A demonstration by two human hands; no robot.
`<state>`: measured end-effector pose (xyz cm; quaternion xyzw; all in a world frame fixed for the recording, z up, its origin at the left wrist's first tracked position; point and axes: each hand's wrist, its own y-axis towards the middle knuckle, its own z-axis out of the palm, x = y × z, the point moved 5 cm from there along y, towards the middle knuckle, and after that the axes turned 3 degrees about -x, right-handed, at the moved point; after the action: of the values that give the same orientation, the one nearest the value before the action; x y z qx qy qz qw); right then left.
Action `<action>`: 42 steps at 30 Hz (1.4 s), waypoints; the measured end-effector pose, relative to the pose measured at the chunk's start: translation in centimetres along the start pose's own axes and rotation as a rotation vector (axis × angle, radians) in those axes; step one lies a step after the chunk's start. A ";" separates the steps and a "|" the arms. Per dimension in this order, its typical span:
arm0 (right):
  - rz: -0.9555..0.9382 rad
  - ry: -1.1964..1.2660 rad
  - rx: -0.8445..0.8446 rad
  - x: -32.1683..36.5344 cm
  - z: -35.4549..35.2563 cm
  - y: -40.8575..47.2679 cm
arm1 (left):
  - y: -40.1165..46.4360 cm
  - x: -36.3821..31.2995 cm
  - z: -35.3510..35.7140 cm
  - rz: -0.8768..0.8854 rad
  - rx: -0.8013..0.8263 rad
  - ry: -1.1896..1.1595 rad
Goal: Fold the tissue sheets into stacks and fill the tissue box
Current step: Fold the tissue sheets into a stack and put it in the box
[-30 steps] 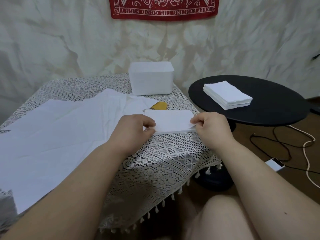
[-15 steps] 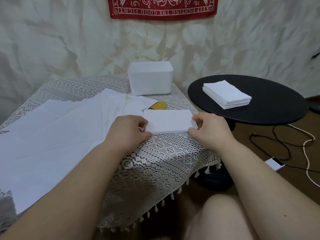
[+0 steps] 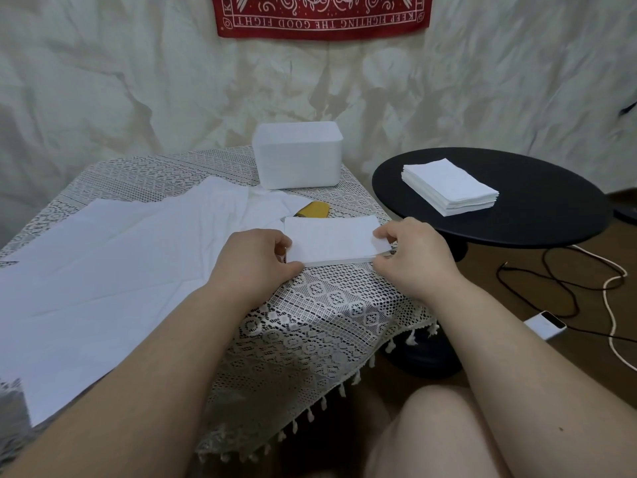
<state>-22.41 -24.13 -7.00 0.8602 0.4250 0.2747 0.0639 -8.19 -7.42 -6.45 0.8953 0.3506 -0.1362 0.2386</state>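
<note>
Two hands on one folded tissue stack [image 3: 331, 241], which lies flat on the lace tablecloth [image 3: 324, 305] near the table's right edge. Left hand [image 3: 256, 258] has curled fingers pinching the stack's left end; right hand [image 3: 410, 257] pinches the right end, thumb on top at the corner. Loose tissue sheets [image 3: 113, 270] lie spread over the left of the table (unfolded, creased). White tissue box [image 3: 298, 158] stands at the far edge, well apart from the hands. A second folded stack [image 3: 450, 186] sits on the black round side table [image 3: 551, 208]. Yellow object [image 3: 313, 211] just behind the held stack, partly hidden.
</note>
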 end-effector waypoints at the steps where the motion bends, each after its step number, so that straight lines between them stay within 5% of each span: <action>1: 0.000 -0.006 -0.002 0.0 0.0 0.0 | 0.0 0.0 0.0 -0.001 -0.001 -0.001; 12: -0.197 0.040 -0.135 2.2 0.1 0.4 | 0.2 0.0 0.3 -0.009 -0.005 -0.010; 16: -0.319 0.028 -0.024 4.0 1.9 0.8 | 0.2 0.0 0.2 -0.014 -0.015 -0.011; 42: -0.326 0.074 0.087 4.4 2.6 0.5 | 0.0 -0.1 0.1 -0.025 -0.017 -0.017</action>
<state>-18.56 -20.76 -7.17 0.7711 0.5724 0.2734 0.0550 -8.29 -7.58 -6.49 0.8876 0.3608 -0.1438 0.2475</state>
